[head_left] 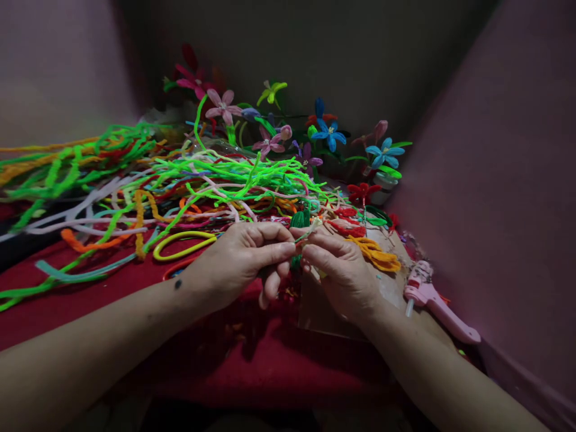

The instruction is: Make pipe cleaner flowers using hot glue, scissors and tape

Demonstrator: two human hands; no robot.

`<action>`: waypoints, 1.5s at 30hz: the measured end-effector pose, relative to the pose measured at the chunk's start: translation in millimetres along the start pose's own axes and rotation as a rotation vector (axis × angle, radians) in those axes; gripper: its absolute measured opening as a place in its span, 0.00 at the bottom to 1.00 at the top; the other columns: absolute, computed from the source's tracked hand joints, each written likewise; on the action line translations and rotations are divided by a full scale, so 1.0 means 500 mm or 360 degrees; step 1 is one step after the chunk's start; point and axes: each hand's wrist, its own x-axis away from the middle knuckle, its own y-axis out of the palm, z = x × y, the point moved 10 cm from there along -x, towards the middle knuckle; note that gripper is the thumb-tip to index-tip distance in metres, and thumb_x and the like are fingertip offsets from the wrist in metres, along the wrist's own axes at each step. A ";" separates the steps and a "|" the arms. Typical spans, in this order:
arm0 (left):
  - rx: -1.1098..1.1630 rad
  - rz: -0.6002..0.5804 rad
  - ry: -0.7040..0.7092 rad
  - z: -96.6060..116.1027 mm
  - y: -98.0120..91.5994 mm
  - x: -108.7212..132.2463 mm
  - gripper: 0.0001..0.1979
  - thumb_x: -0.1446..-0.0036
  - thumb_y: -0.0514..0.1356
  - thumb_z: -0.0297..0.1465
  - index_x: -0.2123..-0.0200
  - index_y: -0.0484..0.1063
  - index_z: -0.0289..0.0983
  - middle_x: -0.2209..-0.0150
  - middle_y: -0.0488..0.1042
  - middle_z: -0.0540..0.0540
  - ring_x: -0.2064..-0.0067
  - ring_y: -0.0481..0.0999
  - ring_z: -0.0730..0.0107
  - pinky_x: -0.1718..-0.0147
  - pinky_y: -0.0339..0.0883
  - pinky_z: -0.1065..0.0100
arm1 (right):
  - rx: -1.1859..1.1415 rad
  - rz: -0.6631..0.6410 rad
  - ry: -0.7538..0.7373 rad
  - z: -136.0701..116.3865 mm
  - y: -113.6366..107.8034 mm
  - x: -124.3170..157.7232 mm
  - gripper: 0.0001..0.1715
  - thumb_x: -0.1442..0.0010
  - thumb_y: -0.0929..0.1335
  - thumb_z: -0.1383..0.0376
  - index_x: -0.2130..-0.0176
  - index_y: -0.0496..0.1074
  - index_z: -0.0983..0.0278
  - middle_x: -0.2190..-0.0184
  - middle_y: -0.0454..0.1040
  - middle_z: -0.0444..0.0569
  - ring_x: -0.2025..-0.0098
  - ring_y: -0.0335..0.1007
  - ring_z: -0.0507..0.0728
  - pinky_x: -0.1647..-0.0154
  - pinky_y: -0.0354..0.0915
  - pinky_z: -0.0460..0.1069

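My left hand [252, 258] pinches the end of a thin, pale green stem [307, 233] between thumb and forefinger, its other fingers curled below. From the other side, my right hand [344, 264] closes thumb and fingers on the same stem. A small cream tuft [317, 222] shows at the stem's upper right end. Just behind the fingertips lies a dark green fuzzy bundle [300, 218], partly covered by my hands. Beyond my right hand rest a mustard yellow loop bundle [375, 254] and red fuzzy pieces [347, 228].
Tangled coloured pipe cleaners [243, 180] spread across the red cloth [252, 366]. Scissors with yellow handles [184, 245] lie near my left wrist. A pink glue gun [438, 303] rests on the cardboard [398, 288] at right. Finished fuzzy flowers [330, 135] stand behind, against the wall.
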 end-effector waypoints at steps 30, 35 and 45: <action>0.0487 -0.0447 -0.0193 -0.030 0.059 -0.009 0.07 0.41 0.52 0.29 0.70 0.67 0.35 0.85 0.67 0.54 0.91 0.62 0.79 0.92 0.53 0.78 | -0.0233 0.0129 0.0011 0.014 -0.006 0.000 0.06 0.49 0.72 0.67 0.69 0.80 0.58 0.60 0.74 0.44 0.54 0.67 0.55 0.50 0.62 0.51; -0.0245 -0.0105 -0.0018 -0.018 0.019 -0.009 0.09 0.41 0.53 0.33 0.71 0.67 0.35 0.81 0.69 0.52 0.83 0.69 0.75 0.83 0.62 0.74 | -0.0169 0.0193 0.0017 0.014 -0.014 0.001 0.05 0.49 0.72 0.66 0.69 0.80 0.58 0.63 0.75 0.45 0.58 0.68 0.55 0.54 0.63 0.51; -0.0682 0.0261 0.0267 0.028 -0.010 0.008 0.09 0.42 0.54 0.31 0.74 0.67 0.36 0.83 0.66 0.54 0.83 0.65 0.79 0.84 0.59 0.78 | -0.0032 0.0078 0.0020 0.006 -0.004 0.003 0.06 0.49 0.72 0.66 0.68 0.80 0.58 0.65 0.74 0.45 0.58 0.66 0.55 0.51 0.61 0.53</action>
